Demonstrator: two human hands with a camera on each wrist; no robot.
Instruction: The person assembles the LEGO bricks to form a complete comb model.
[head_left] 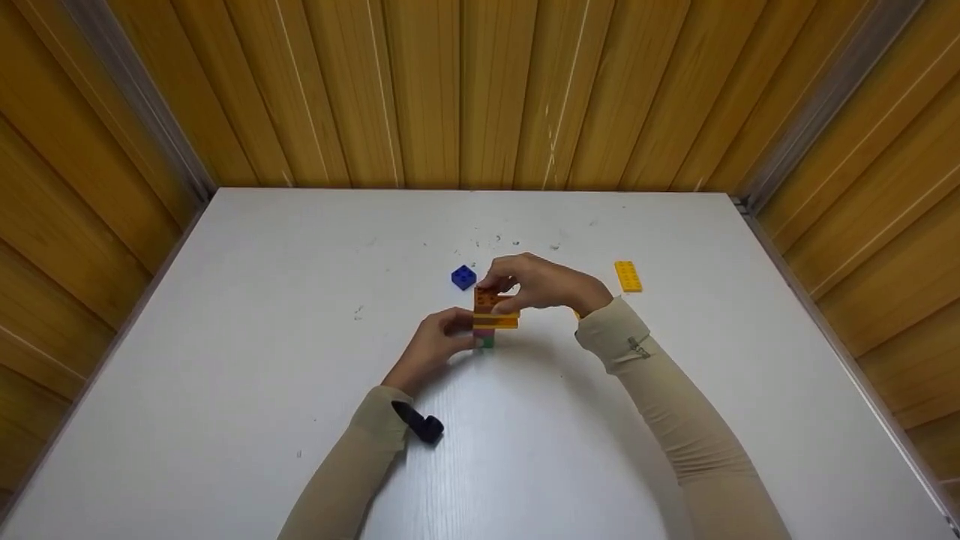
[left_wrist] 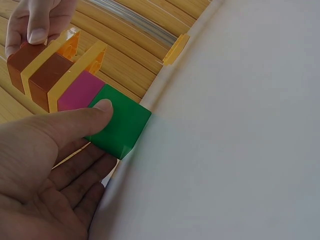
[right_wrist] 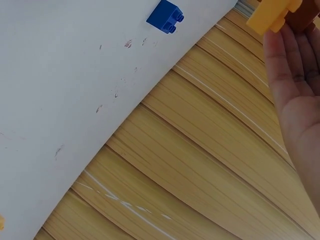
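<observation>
Head view has your tower (head_left: pixel 484 321) standing on the table (head_left: pixel 247 300) right between your hands, long axis pretty much upright. That's the relation I'd watch, since you've got 1 hand at each end: left hand (head_left: pixel 435 337) low, right hand (head_left: pixel 551 283) up top. From your left grip the rest of the tower rises straight up; from your right it drops straight down.

Left wrist cam shows your left thumb flat on the green brick (left_wrist: pixel 125 120), other fingers behind, so that's a snug pinch on the base. Your right thumb and fingertips are closed in on the top brown brick (head_left: pixel 486 297); can't tell if they're pressing or pulling. The 2 yellow layers (left_wrist: pixel 72 75) stick out towards your right, under that hand.

Loose stuff: the blue brick (head_left: pixel 463 277) sits just past the tower, nearer your right fingertips, and the spare yellow plate (head_left: pixel 628 277) lies beyond your right wrist, long side pointing roughly away from you. Right hand's closer to both, fwiw.
</observation>
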